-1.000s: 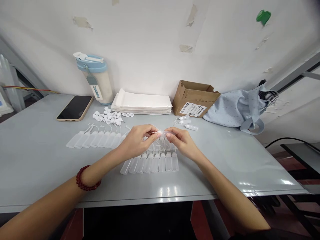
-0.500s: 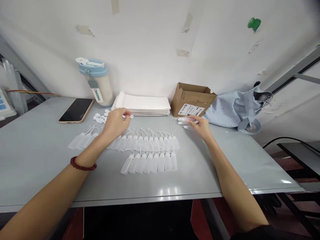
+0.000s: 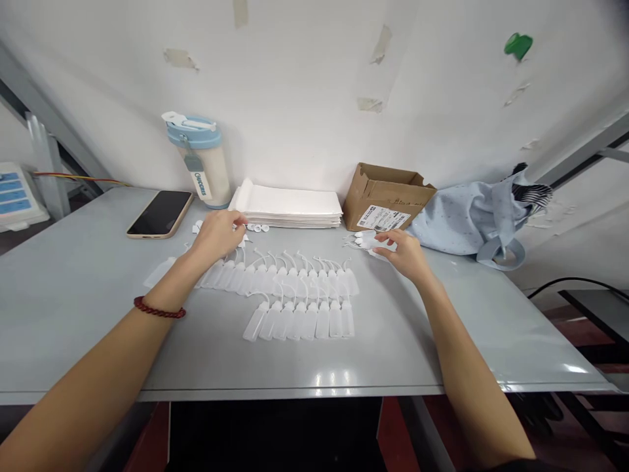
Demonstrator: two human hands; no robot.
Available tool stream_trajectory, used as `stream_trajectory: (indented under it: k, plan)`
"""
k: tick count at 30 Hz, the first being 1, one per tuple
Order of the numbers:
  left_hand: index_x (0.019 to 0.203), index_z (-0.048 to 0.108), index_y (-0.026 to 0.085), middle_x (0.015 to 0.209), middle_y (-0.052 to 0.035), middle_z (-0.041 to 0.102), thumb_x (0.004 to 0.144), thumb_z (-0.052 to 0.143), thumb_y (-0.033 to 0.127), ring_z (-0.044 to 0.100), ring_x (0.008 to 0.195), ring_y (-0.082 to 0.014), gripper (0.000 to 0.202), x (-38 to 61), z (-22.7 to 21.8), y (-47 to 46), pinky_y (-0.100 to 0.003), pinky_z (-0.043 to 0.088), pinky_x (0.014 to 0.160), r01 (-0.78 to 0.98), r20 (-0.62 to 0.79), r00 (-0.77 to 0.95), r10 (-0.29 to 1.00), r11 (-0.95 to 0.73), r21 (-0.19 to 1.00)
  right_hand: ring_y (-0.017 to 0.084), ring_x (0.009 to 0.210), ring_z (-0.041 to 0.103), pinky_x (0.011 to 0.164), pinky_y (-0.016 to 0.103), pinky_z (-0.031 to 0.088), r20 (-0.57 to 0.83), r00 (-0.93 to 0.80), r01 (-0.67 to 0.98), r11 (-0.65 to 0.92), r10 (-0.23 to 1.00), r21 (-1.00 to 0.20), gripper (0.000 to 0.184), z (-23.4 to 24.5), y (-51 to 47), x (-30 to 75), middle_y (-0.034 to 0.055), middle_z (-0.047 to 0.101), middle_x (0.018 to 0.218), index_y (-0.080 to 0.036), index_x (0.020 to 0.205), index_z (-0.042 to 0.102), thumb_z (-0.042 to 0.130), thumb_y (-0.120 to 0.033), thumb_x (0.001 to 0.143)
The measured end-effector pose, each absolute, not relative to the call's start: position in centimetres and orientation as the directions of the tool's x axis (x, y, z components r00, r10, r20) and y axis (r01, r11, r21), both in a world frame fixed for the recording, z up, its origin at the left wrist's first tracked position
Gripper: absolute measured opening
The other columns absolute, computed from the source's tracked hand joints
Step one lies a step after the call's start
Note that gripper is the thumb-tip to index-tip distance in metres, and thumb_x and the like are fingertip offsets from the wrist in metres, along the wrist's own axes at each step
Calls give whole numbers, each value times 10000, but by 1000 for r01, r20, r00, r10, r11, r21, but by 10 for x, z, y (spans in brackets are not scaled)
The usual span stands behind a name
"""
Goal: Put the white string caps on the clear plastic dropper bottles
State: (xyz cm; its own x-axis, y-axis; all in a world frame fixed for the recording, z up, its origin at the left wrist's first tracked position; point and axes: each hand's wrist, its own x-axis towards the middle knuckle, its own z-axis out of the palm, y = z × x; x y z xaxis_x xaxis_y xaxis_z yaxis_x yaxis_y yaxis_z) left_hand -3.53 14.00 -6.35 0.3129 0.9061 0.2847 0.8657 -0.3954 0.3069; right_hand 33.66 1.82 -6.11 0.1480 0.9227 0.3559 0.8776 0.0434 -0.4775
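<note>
My left hand (image 3: 220, 233) is over the far left of the table, fingers curled together beside small round white caps (image 3: 258, 228); whatever is at its fingertips is too small to make out. On the right, my right hand (image 3: 401, 250) has thumb and forefinger apart, at a small pile of translucent squeeze bottles (image 3: 364, 240). Between my hands lies a long row of similar bottles (image 3: 295, 280) with thin white strips at their necks. A shorter row of bottles (image 3: 301, 321) lies nearer to me. My left forearm partly hides the left end of the long row.
Along the wall stand a phone (image 3: 160, 214) lying flat, a blue-lidded tumbler (image 3: 209, 172), a stack of white paper (image 3: 295, 203), an open cardboard box (image 3: 383, 200) and a light blue cloth bag (image 3: 457, 213). The table's front edge (image 3: 295, 394) runs close to me.
The view has shifted slightly left. My left hand has drawn back left from the caps, uncovering several of them. My right hand's thumb and forefinger have spread apart at the bottle pile.
</note>
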Motion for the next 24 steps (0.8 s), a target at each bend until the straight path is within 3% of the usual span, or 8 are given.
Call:
stream_trajectory:
  k: [8,11,18,24]
  plan:
    - [1157,630,161,1142,-101,636,859,382,233,490,1091,-284,394,-24,-77,150,-408,378,952,759,289,572,768,-629,169,178,649,531,670,339,425,249,111,859,33,962,-511,107,-53,13,320,45,648,729,-179,776,639,624,-275,731]
    - [1146,633,196,1180,-79,618,860,366,186,474,1106,-281,391,-19,-82,155,-414,371,942,717,270,639,720,-685,130,174,657,548,646,322,426,177,72,839,36,981,-543,139,-51,8,313,33,648,710,-178,789,648,620,-307,746]
    - [1097,648,167,1068,-142,624,864,367,185,476,1044,-316,365,-15,-87,158,-455,380,866,730,249,647,721,-680,72,174,701,571,650,315,436,-31,-65,804,34,997,-593,207,-40,-2,300,25,645,758,-195,852,658,622,-379,763]
    - [1044,658,169,1021,-147,644,862,385,231,475,1060,-334,334,-12,-87,154,-466,386,841,737,240,643,727,-673,65,216,847,565,687,325,440,-249,-163,825,-6,955,-565,501,-30,-9,291,43,636,933,-250,1117,595,723,-434,669]
